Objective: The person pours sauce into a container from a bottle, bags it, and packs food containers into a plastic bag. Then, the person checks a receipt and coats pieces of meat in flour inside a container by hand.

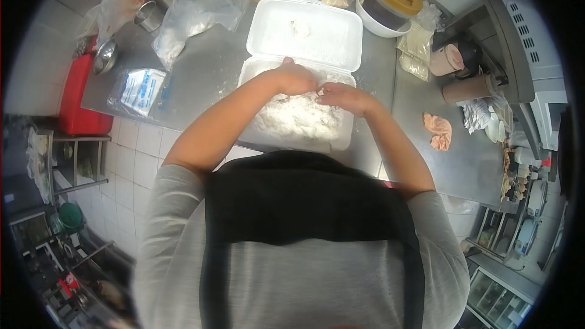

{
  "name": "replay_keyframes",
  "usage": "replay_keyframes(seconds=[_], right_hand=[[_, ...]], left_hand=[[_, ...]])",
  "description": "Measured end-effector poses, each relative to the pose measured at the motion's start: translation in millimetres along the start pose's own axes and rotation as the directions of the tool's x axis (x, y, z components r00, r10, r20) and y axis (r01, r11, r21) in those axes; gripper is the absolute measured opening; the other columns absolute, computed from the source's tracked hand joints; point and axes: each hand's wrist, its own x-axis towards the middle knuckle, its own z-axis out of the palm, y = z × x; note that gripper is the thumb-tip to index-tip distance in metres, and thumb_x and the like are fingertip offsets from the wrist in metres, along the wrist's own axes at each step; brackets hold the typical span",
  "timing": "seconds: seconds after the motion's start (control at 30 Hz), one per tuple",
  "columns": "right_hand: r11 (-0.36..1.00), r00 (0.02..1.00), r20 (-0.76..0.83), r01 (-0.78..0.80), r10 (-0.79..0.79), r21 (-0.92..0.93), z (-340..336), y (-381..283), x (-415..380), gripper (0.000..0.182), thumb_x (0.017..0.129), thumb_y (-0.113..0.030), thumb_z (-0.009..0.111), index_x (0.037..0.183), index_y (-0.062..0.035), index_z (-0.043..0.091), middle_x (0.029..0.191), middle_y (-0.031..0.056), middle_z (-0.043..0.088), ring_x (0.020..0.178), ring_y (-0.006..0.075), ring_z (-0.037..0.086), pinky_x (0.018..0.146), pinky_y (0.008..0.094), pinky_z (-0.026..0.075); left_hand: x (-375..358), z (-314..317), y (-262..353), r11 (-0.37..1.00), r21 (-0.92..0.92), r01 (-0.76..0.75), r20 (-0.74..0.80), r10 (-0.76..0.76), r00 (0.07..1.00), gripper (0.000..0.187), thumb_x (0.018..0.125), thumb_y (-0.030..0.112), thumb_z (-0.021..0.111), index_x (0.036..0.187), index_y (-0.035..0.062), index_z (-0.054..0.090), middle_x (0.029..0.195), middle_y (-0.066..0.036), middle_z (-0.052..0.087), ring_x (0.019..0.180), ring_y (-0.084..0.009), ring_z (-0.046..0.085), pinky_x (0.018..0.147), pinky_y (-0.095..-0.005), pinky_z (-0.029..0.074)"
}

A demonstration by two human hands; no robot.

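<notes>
A white foam box (347, 137) stands on the steel table in front of me, its hinged lid (332, 33) laid back. White flour (298, 120) fills the lower half in a loose, lumpy heap, and a small floury smear marks the lid's inside. Over the back of the heap, my left hand (295, 79) is closed, fingers curled down. My right hand (342, 97) meets it from the other side, its fingertips pinched together close to the left fingers. Whatever lies between the fingers is too small or hidden to make out.
At the back right, a yellow-lidded jar (396, 0) stands in a white bowl (365, 9). Plastic bags (213, 12), a metal cup (148, 17) and a printed packet (143, 90) lie left. A crumpled pinkish cloth (437, 131) lies right. A red container (82, 94) adjoins the table's left edge.
</notes>
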Motion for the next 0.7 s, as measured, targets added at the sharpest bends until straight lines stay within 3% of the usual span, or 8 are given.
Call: replay_keyframes(seconds=[0.03, 0.23, 0.43, 0.53, 0.63, 0.7], right_hand=[[0.998, 0.998, -0.029, 0.055, -0.054, 0.035, 4.7, 0.8, -2.4, 0.045, 0.083, -0.033, 0.064, 0.112, -0.0004, 0.057, 0.098, 0.0066, 0.059, 0.094, 0.0147, 0.051, 0.082, 0.0277, 0.041], [0.974, 0.986, 0.165, -0.047, 0.011, 0.22, -6.8, 11.5, 13.2, 0.057, 0.078, -0.026, 0.072, 0.122, 0.0018, 0.048, 0.108, 0.0076, 0.055, 0.099, 0.0158, 0.05, 0.084, 0.0273, 0.041], [0.991, 0.998, 0.05, 0.025, -0.032, 0.128, 9.5, 12.0, 15.4, 0.059, 0.075, -0.024, 0.073, 0.121, 0.004, 0.049, 0.111, 0.0078, 0.055, 0.099, 0.0156, 0.05, 0.081, 0.0274, 0.042], [0.975, 0.999, 0.039, -0.041, 0.033, 0.218, 3.6, 4.6, 12.9, 0.058, 0.074, -0.022, 0.073, 0.121, 0.0037, 0.05, 0.111, 0.0085, 0.056, 0.099, 0.016, 0.051, 0.082, 0.0279, 0.042], [0.968, 0.994, 0.104, -0.057, 0.032, 0.246, 3.8, -0.4, 11.7, 0.056, 0.075, -0.02, 0.072, 0.121, 0.0033, 0.051, 0.11, 0.0082, 0.057, 0.097, 0.015, 0.052, 0.08, 0.0275, 0.042], [0.979, 0.992, 0.106, 0.049, -0.071, 0.197, 9.6, -2.0, 12.9, 0.053, 0.075, -0.019, 0.071, 0.12, 0.003, 0.053, 0.107, 0.0072, 0.058, 0.094, 0.0137, 0.052, 0.076, 0.0264, 0.041]], left_hand=[[-0.7, 0.3, -0.7, 1.0, 0.003, -0.004, 0.001, 0.004, 1.0, 0.034, 0.089, 0.029, 0.035, 0.091, 0.0169, 0.067, 0.093, -0.008, 0.065, 0.096, -0.0233, 0.056, 0.092, -0.0402, 0.026], [-4.6, -1.0, -6.3, 1.0, 0.022, 0.009, 0.009, -0.009, 1.0, 0.034, 0.088, 0.03, 0.037, 0.089, 0.0159, 0.067, 0.096, -0.009, 0.065, 0.096, -0.0248, 0.056, 0.092, -0.0404, 0.028], [-7.9, 3.3, -10.4, 0.998, -0.05, 0.029, -0.009, -0.029, 1.0, 0.035, 0.088, 0.034, 0.037, 0.09, 0.0159, 0.067, 0.098, -0.01, 0.064, 0.098, -0.0266, 0.056, 0.094, -0.0418, 0.028], [-7.0, 8.9, -15.9, 0.992, -0.125, 0.014, -0.079, -0.024, 0.997, 0.036, 0.089, 0.035, 0.035, 0.092, 0.016, 0.066, 0.099, -0.01, 0.064, 0.099, -0.027, 0.055, 0.095, -0.0436, 0.027], [-13.0, 5.7, -17.8, 0.975, -0.22, -0.012, -0.127, -0.016, 0.992, 0.035, 0.088, 0.034, 0.037, 0.09, 0.014, 0.066, 0.097, -0.011, 0.064, 0.097, -0.0279, 0.055, 0.094, -0.0422, 0.031], [-14.9, 9.6, -21.6, 0.96, -0.276, -0.056, -0.199, 0.0, 0.98, 0.033, 0.086, 0.034, 0.041, 0.087, 0.0117, 0.065, 0.091, -0.013, 0.064, 0.09, -0.0289, 0.057, 0.089, -0.0402, 0.036]])
